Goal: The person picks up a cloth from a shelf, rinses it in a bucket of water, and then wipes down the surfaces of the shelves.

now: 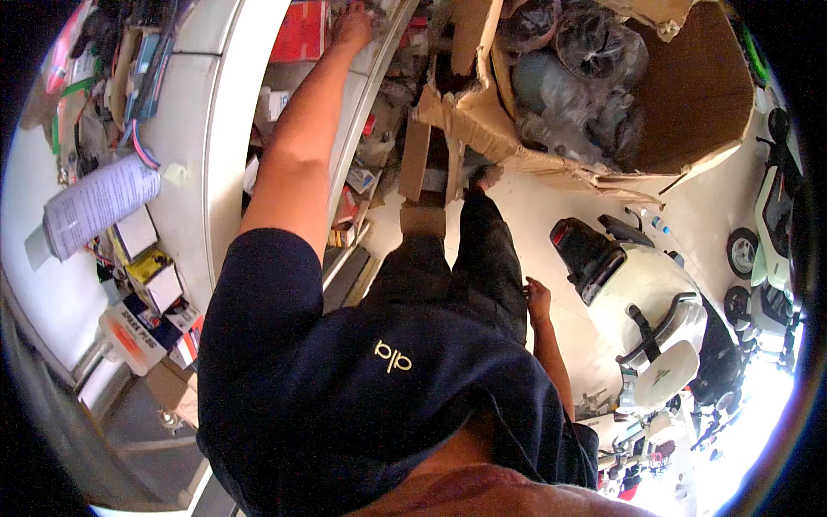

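Note:
My left hand [352, 29] reaches into a white-framed display cabinet [229, 129], at the far end of my outstretched arm. Right beside it is a red box [299, 32]. The fingertips are dark and near the picture's rim, so what they touch is unclear. Lower in the cabinet is a small white box [278, 103], partly behind my forearm. My right hand [538, 300] hangs by my right thigh, loosely bent, with nothing visible in it. It is apart from the pale scooter [652, 291] to its right.
Ahead stands a large torn cardboard box [698, 97] holding plastic-wrapped things. A narrow open carton [417, 155] is near my feet. On the left, a spray can [100, 203] bearing writing and a spark plug box [132, 339] lie among parts. Another scooter [772, 226] stands far right.

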`<state>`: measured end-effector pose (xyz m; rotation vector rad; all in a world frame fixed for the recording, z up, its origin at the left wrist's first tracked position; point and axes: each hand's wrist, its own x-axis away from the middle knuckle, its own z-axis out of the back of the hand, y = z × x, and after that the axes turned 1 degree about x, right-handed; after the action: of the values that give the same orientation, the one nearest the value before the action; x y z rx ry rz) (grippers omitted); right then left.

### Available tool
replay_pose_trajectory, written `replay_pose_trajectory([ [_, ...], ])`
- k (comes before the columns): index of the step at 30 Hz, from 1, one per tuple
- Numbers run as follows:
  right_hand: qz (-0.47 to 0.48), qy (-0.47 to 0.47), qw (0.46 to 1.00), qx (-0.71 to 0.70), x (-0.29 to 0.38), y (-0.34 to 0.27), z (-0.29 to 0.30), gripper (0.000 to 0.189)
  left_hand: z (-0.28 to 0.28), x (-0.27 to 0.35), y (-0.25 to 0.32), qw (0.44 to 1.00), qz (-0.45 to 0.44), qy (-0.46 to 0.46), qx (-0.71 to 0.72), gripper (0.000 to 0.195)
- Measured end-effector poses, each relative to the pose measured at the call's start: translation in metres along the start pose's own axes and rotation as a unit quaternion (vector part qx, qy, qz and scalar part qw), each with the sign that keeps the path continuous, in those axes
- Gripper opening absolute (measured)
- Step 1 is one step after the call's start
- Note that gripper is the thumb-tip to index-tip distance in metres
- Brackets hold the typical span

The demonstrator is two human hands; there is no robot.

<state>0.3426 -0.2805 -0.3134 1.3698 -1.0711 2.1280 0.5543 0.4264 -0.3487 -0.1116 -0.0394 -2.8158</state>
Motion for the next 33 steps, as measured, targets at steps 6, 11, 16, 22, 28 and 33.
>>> replay_pose_trajectory([
  [6,-0.017,-0.003,0.997,-0.078,0.003,0.0,0.0,0.034,-0.011,0.098,0.017,0.99,-0.007,0.133,0.044,0.039],
  [11,0.064,0.032,0.997,0.028,0.006,0.018,-0.004,0.03,0.03,0.052,0.035,0.994,0.058,0.01,0.093,0.038],
  [16,0.028,-0.013,1.0,0.007,0.002,-0.001,0.005,0.033,-0.015,-0.019,-0.075,0.998,0.024,0.05,0.027,0.037],
  [22,0.002,0.012,0.999,-0.044,0.002,0.042,0.002,0.033,-0.001,0.05,0.01,0.989,0.064,0.076,0.106,0.043],
  [28,0.04,0.023,0.999,-0.012,0.001,0.04,-0.007,0.031,-0.002,-0.002,-0.025,0.979,0.051,-0.123,-0.152,0.044],
  [33,0.01,0.013,1.0,-0.015,-0.008,0.025,0.002,0.031,-0.014,-0.011,-0.098,0.977,0.184,-0.024,0.108,0.044],
])
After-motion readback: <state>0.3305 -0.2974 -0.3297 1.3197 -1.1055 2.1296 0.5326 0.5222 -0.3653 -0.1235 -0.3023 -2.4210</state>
